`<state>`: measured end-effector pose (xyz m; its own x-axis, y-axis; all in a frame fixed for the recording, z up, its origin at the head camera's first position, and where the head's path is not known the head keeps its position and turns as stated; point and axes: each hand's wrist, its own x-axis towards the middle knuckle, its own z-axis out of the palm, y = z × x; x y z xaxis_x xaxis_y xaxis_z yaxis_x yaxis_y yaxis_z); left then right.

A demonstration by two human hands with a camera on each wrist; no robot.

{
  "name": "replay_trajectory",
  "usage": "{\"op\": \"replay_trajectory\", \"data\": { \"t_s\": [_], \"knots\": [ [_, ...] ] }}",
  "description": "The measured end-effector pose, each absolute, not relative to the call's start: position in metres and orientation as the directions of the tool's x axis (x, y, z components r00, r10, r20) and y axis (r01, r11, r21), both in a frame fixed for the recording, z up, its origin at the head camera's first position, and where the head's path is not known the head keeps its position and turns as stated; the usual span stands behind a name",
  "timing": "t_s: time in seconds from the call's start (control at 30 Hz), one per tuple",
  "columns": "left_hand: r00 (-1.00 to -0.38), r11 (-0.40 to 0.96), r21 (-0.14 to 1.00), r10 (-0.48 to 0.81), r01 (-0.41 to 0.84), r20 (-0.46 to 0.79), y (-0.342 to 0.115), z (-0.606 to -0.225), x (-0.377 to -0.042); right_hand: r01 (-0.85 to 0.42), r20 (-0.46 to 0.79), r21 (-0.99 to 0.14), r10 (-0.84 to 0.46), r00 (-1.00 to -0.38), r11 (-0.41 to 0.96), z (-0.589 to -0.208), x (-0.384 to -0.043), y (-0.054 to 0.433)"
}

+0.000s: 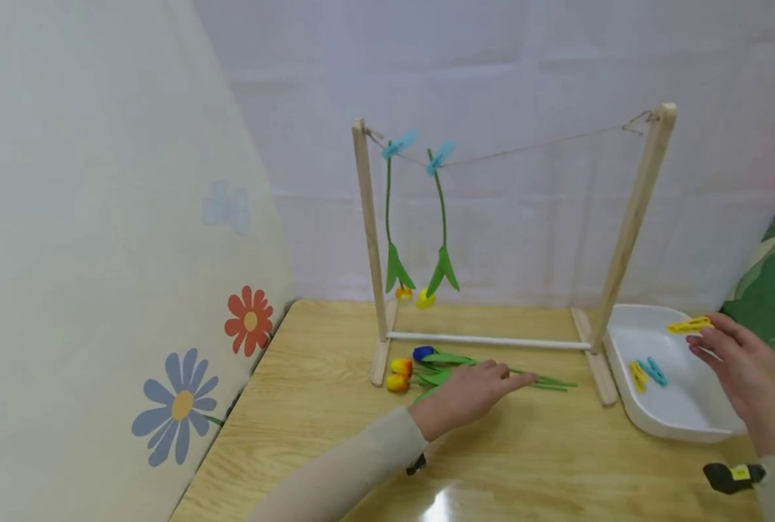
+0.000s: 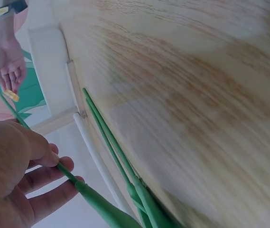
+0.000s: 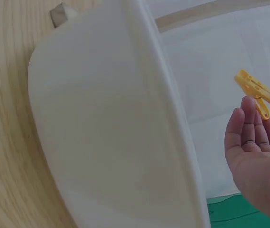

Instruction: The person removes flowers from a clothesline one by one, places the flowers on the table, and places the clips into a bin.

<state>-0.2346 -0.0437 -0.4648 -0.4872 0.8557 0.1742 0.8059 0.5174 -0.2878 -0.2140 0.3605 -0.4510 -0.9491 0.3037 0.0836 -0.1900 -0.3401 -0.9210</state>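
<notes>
My left hand (image 1: pixel 468 395) is over the artificial tulips lying on the table, and in the left wrist view it pinches one green tulip stem (image 2: pixel 66 172) between thumb and fingers. Which flower head belongs to that stem is hidden. Past the hand show a blue tulip (image 1: pixel 423 353) and two orange-yellow tulips (image 1: pixel 398 383). Above the white basin, my right hand (image 1: pixel 746 366) holds a yellow clothespin (image 1: pixel 689 325) between thumb and fingers. Two tulips hang head down from the string (image 1: pixel 531 147), each held by a blue clothespin (image 1: pixel 441 158).
A wooden frame (image 1: pixel 631 228) carries the string between two posts, with a white rod (image 1: pixel 491 340) low between them. The white basin (image 1: pixel 661 428) at the right contains a yellow clothespin (image 1: pixel 638 376) and a blue one (image 1: pixel 656 371). A white cloth hangs behind.
</notes>
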Motion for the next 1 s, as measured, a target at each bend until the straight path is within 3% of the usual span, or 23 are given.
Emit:
{"op": "replay_trajectory", "data": {
  "t_s": [0.2, 0.5, 0.77, 1.0],
  "knots": [
    [-0.476, 0.5, -0.305, 0.866, 0.811, 0.154, -0.041, -0.47, -0.237, -0.13, 0.058, -0.966, 0.304, -0.951, -0.224, -0.459, -0.215, 0.369],
    [-0.442, 0.47, -0.346, 0.882, 0.812, 0.161, -0.038, -0.473, -0.235, 0.018, 0.003, -0.998, 0.34, -0.941, 0.058, -0.467, -0.22, 0.379],
    [-0.447, 0.459, -0.433, 0.884, 0.776, 0.138, -0.034, -0.476, -0.235, 0.044, 0.077, -0.923, 0.297, -0.952, 0.381, -0.469, -0.221, 0.381],
    [-0.46, 0.461, -0.421, 0.881, 0.781, 0.11, -0.032, -0.479, -0.238, 0.033, 0.084, -0.861, 0.206, -0.975, 0.507, -0.469, -0.223, 0.384]
  ]
}}
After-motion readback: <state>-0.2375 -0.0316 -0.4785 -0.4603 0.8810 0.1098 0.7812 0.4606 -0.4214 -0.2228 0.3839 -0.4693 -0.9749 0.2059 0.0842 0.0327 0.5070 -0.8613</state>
